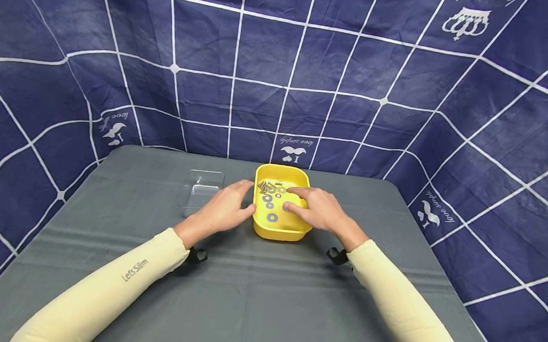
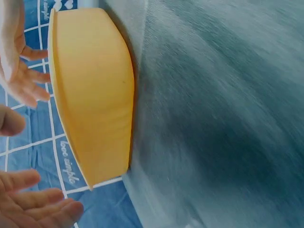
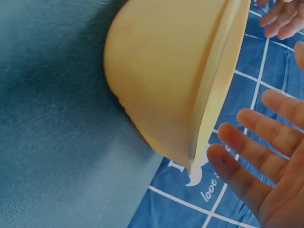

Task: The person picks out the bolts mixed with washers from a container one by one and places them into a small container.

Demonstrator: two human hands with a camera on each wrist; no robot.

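Note:
A yellow plastic bin [image 1: 281,235] stands on the grey table, with several flat grey washers [image 1: 272,217] and a small heap of screws [image 1: 266,187] inside. My left hand [image 1: 225,206] is at the bin's left rim, its fingers extended and holding nothing. Over the right side of the bin hovers my right hand [image 1: 321,209], fingers spread above the washers. In the right wrist view the fingers [image 3: 251,156] of that hand are apart, with nothing between them. The left wrist view shows the bin's outer wall [image 2: 95,95] beside the left hand's loosely extended fingers [image 2: 42,204].
A clear plastic tray [image 1: 203,189] lies left of the bin, partly behind my left hand. The grey cloth-covered table [image 1: 244,297] stretches toward me and to both sides. Blue checked fabric [image 1: 260,105] hangs behind it and along the sides.

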